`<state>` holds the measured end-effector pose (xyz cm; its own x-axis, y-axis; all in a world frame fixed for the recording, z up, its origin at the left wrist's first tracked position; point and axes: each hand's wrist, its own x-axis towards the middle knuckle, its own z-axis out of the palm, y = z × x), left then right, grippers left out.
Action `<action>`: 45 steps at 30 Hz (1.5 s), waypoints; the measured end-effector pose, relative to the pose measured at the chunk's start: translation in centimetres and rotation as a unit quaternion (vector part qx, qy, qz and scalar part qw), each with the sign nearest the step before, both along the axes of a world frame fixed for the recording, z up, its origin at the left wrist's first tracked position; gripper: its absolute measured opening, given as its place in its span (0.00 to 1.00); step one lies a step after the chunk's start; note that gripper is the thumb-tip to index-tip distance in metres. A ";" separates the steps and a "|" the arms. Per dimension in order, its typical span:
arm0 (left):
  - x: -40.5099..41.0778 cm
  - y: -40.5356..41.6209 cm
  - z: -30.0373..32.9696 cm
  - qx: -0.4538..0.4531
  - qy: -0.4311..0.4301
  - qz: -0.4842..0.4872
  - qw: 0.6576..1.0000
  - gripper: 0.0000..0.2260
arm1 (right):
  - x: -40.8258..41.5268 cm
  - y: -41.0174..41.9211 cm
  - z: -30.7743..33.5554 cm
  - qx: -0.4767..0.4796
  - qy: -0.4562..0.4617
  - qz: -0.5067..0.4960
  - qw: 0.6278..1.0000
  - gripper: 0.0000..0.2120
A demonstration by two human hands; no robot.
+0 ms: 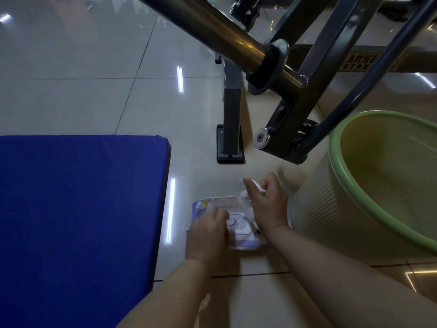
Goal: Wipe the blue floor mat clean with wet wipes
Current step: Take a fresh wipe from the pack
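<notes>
The floor mat [78, 209] is plain deep blue, the wipes pack [236, 223] lilac and white, the wipe [246, 195] white, the ribbed cream bin [354, 197] green-rimmed.

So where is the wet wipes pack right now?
In the head view, the wet wipes pack lies on the tiled floor at lower centre, between the blue mat and the green-rimmed basin, under both hands.

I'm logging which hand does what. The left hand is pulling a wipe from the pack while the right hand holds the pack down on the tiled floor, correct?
Hands swapped. In the head view the right hand is pulling the wipe from the pack, while the left hand holds the pack down on the tiled floor.
</notes>
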<state>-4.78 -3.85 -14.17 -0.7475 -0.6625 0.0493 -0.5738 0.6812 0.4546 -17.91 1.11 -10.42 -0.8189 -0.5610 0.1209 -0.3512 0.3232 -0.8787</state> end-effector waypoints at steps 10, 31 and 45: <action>-1.5 -0.1 1.8 0.006 -0.024 -0.098 0.995 0.17 | 0.0 -1.2 1.4 -0.067 0.000 -0.063 0.996 0.06; -0.3 -2.7 3.2 0.033 -0.117 -0.063 0.991 0.24 | 1.7 -3.3 1.9 0.066 -0.215 -0.101 0.969 0.23; 6.8 -4.7 8.6 -0.006 -0.214 0.008 0.977 0.32 | 7.7 -6.0 6.1 0.108 -0.339 -0.090 0.930 0.17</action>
